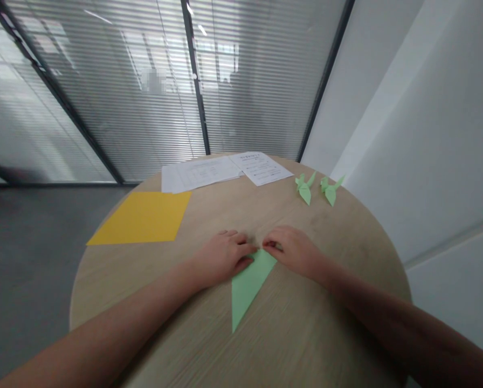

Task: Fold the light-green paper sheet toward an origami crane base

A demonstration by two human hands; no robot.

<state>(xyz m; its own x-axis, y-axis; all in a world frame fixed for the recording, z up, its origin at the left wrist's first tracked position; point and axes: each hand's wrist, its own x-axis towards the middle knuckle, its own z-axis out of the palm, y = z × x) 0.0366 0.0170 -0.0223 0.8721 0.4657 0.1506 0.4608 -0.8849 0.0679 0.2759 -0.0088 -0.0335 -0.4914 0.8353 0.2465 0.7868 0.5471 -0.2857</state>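
Observation:
A light green sheet of origami paper (249, 288), folded to a triangular shape, lies on the table with one sharp point toward me. My left hand (225, 256) rests on its upper left part, thumb and forefinger pressed onto the paper and the other fingers curled on the tabletop. At its upper right corner, my right hand (292, 248) is closed in a pinch, thumb against fingers on the paper's edge. The fingers hide the top edge in part. Two folded green paper cranes, a left one (305, 189) and a right one (331, 191), sit beyond my right hand.
The round wooden table (306, 334) has a yellow sheet of paper (144, 218) at its left. White sheets (205, 173) and a printed page (261, 167) lie at the far edge. Behind stands a glass partition with blinds (249, 108); a white wall (439, 151) is at right.

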